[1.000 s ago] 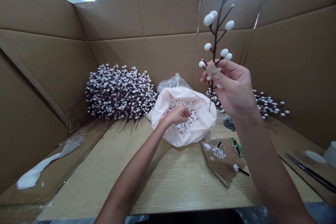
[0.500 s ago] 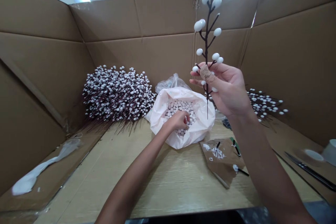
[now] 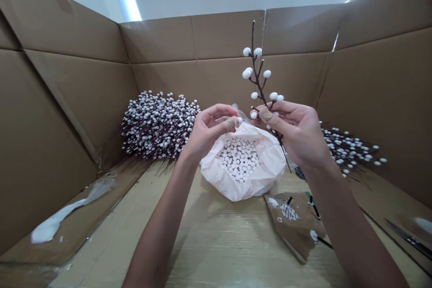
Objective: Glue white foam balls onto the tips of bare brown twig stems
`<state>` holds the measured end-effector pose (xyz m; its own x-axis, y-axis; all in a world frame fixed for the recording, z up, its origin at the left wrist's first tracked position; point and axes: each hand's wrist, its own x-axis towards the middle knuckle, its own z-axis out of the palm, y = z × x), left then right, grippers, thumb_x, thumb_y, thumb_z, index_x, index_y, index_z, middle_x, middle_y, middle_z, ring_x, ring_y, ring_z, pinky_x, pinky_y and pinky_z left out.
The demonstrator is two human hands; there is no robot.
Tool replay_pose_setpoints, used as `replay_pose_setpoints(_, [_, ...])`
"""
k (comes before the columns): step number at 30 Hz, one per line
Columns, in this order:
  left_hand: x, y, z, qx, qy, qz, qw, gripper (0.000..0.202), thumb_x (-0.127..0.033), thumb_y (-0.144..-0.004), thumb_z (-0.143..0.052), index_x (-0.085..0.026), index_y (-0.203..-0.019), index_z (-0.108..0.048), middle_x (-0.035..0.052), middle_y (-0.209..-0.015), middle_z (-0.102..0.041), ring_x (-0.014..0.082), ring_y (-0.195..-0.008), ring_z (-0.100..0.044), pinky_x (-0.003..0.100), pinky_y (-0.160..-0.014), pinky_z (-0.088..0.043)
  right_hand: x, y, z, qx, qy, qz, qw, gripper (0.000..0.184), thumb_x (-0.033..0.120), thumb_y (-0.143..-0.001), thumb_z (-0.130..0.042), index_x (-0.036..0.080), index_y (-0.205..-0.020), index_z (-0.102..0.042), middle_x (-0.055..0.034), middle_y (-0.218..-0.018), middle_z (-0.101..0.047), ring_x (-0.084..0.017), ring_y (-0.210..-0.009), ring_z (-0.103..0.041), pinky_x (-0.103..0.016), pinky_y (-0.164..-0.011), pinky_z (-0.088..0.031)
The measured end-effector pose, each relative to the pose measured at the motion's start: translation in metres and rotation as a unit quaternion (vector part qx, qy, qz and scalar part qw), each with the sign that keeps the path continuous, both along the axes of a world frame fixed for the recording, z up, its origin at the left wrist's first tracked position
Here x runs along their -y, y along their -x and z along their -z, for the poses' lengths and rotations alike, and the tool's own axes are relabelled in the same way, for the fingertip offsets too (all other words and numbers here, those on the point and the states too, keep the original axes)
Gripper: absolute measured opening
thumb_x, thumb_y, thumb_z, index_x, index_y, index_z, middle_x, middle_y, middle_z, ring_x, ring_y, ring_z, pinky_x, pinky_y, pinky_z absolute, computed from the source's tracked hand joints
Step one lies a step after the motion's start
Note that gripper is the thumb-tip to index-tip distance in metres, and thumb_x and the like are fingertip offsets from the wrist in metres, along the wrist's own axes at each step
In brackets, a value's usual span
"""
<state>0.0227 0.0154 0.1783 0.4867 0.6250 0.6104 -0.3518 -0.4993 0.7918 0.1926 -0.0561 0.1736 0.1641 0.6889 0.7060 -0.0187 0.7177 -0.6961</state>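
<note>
My right hand (image 3: 293, 128) pinches a dark brown artificial berry stem (image 3: 257, 76) between thumb and fingers, its top leaning slightly left. White berries sit on the tips of most side twigs; a few twig ends are bare. Between the thumb and fingertips of my left hand (image 3: 214, 128) is a single white berry (image 3: 239, 121), held just left of the stem and apart from it. Tan tape wraps both thumbs. Below my hands, a white plastic bag (image 3: 219, 180) stands open, with many loose white berries (image 3: 239, 159) inside.
A dense pile of finished berry stems (image 3: 158, 126) lies back left, a smaller bunch (image 3: 351, 148) at right. A cardboard piece (image 3: 290, 238) with white glue smears and black sticks is front right. Scissors (image 3: 408, 236) lie far right, a white plastic strip (image 3: 67, 216) left. Cardboard walls (image 3: 222, 36) surround the table.
My left hand has come up out of the bag with a white berry, toward the stem. The stem has come lower and now tilts left. The camera view has shifted a little.
</note>
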Motion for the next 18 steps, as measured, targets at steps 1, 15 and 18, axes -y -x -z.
replay_pose_setpoints(1, [0.002, -0.001, 0.0, 0.034, 0.019, 0.009, 0.999, 0.016, -0.023, -0.07, -0.075, -0.02, -0.084, -0.069, 0.0018, -0.09, -0.067, 0.0115, -0.079, -0.064, 0.021, -0.07, -0.053, 0.0, 0.002, 0.001, 0.007, -0.003, 0.009, 1.0, 0.009, 0.026, -0.078, -0.072, 0.018, -0.083, -0.072, -0.003, -0.08, -0.071, -0.015, -0.071, -0.067, -0.031, -0.068, -0.058])
replay_pose_setpoints(15, [0.015, -0.02, 0.003, 0.156, 0.134, 0.095, 0.974, 0.021, -0.023, -0.07, -0.079, -0.018, -0.088, -0.07, 0.0017, -0.083, -0.073, 0.02, -0.089, -0.072, 0.039, -0.094, -0.054, 0.013, 0.014, 0.002, 0.146, -0.133, 0.293, 0.935, 0.004, 0.014, -0.078, -0.064, 0.017, -0.08, -0.066, 0.0001, -0.071, -0.064, -0.012, -0.064, -0.059, -0.025, -0.06, -0.05])
replay_pose_setpoints(18, [0.015, -0.021, 0.004, 0.151, 0.136, 0.088, 0.975, 0.022, -0.024, -0.07, -0.079, -0.017, -0.088, -0.07, 0.0025, -0.084, -0.074, 0.0202, -0.088, -0.072, 0.04, -0.095, -0.053, 0.014, 0.015, 0.003, 0.164, -0.146, 0.322, 0.921, 0.006, 0.013, -0.078, -0.063, 0.017, -0.082, -0.065, -0.0011, -0.073, -0.065, -0.014, -0.066, -0.06, -0.027, -0.062, -0.05])
